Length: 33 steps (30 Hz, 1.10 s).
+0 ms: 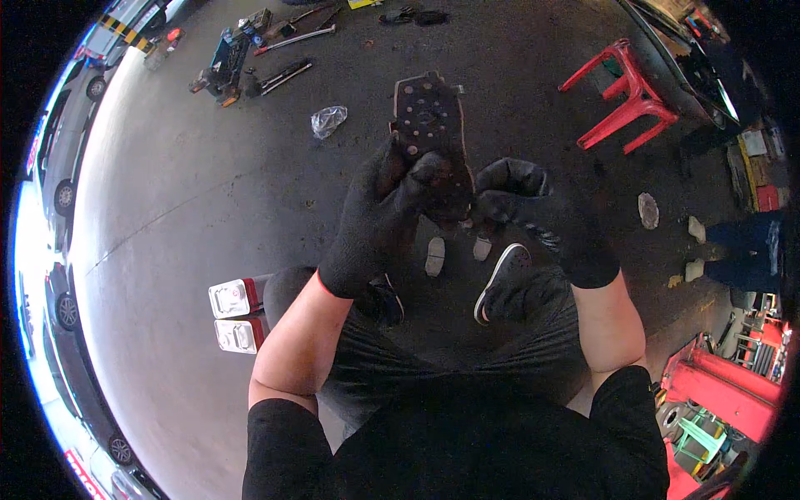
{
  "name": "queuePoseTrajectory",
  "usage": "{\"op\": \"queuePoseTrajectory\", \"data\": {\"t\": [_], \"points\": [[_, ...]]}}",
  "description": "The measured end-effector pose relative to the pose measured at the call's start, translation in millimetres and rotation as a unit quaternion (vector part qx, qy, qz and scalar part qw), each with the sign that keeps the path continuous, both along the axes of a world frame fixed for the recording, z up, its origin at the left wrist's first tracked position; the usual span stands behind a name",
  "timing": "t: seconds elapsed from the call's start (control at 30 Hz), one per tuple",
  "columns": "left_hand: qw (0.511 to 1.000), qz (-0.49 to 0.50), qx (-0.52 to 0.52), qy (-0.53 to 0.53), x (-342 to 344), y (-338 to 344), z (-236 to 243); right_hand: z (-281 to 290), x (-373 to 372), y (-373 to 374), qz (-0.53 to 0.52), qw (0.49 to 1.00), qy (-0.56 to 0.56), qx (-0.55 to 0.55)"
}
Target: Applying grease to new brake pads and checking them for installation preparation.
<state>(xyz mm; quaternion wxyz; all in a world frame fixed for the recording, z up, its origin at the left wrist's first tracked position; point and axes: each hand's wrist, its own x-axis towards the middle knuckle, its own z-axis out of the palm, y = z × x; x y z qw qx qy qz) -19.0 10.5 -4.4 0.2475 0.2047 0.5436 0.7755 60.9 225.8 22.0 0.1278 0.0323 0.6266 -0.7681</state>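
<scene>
A dark brake pad (433,108) with several round dots over its face is held up in front of me. My left hand (387,196), in a black knit glove, is closed around its left side, thumb lying across the face. At the lower right edge of the pad, my gloved right hand (521,200) is closed with fingertips pinched against it; the exact contact is partly hidden. Below the hands, two pale block-shaped pieces like brake pads, the left one (435,257) and the right one (482,247), lie on the floor between my shoes.
Two red-and-white metal cans (235,298) stand beside my left leg. A crumpled plastic bag (329,122) and a tool tray (227,67) lie ahead on the left. A red stool (625,96) stands far right, and a person's legs (742,250) show at right.
</scene>
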Motion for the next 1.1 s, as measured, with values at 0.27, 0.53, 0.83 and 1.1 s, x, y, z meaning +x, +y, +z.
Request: {"op": "queuePoseTrajectory", "data": {"t": [0.27, 0.53, 0.83, 1.1], "points": [[0.998, 0.002, 0.040, -0.042, 4.2, -0.5, 7.3, 2.6, 0.9, -3.7, 0.012, 0.999, -0.027, -0.027], [0.995, 0.071, -0.023, 0.073, 13.9, 3.4, -0.1, -0.2, 0.4, -15.0, 0.025, 0.999, -0.025, -0.006], [0.991, 0.093, -0.052, 0.084, 20.0, 6.2, -4.6, -8.4, -2.1, -17.1, 0.020, 0.999, 0.023, 0.018], [0.996, 0.085, -0.007, 0.041, 15.2, 9.8, -12.7, -9.6, -3.0, -14.9, 0.018, 0.998, 0.036, 0.038]]}}
